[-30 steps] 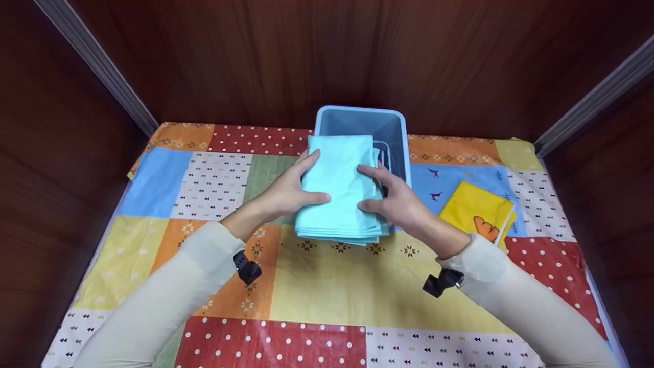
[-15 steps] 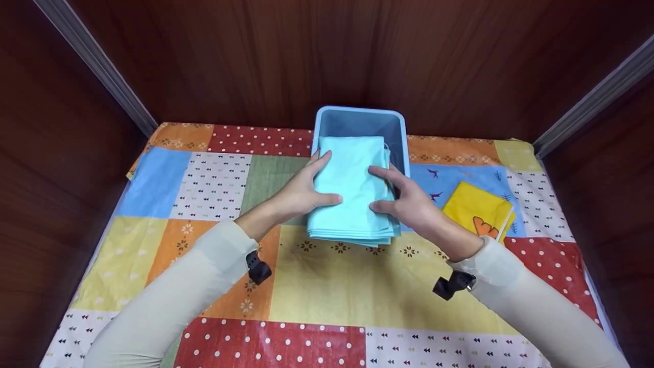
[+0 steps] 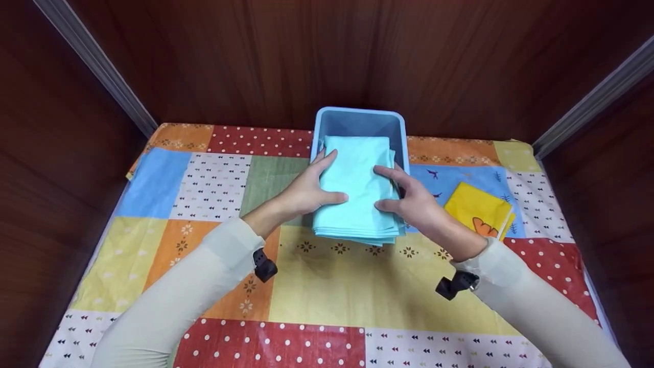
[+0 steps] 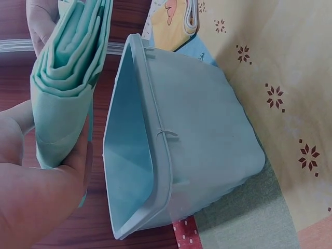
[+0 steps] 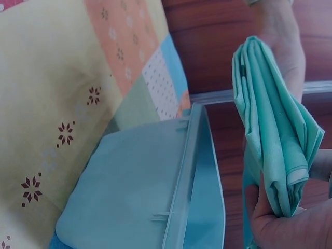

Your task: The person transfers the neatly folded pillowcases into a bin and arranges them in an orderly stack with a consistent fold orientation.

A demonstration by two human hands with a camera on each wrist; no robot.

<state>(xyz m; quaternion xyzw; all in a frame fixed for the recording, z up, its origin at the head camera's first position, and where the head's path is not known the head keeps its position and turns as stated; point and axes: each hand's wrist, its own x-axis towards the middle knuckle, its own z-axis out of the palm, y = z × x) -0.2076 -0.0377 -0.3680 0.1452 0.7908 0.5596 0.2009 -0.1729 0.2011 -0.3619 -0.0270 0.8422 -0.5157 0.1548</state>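
Observation:
A turquoise cloth [image 3: 356, 184], folded into a thick rectangle, is held over the near part of a blue plastic bin [image 3: 360, 110]. My left hand [image 3: 305, 191] grips the cloth's left side, its thumb lying on the top face. From the right side my right hand [image 3: 415, 202] holds it, thumb and a finger on top and other fingers hidden underneath. Both wrist views show the folded cloth [image 4: 62, 119] raised above the bin's open mouth, apart from the rim. Its stacked layers [image 5: 275, 129] fan slightly at the edge in the right wrist view.
A folded yellow cloth [image 3: 472, 207] with an orange print lies right of the bin. Beneath everything spreads a patchwork-patterned tablecloth [image 3: 327, 286]. Dark wood-grain panels [image 3: 357, 51] rise behind the bin and along both sides.
Both hands have carried the folded turquoise cloth a little to the right, more squarely over the bin. Their hold on it looks the same. The bin and yellow cloth have stayed put.

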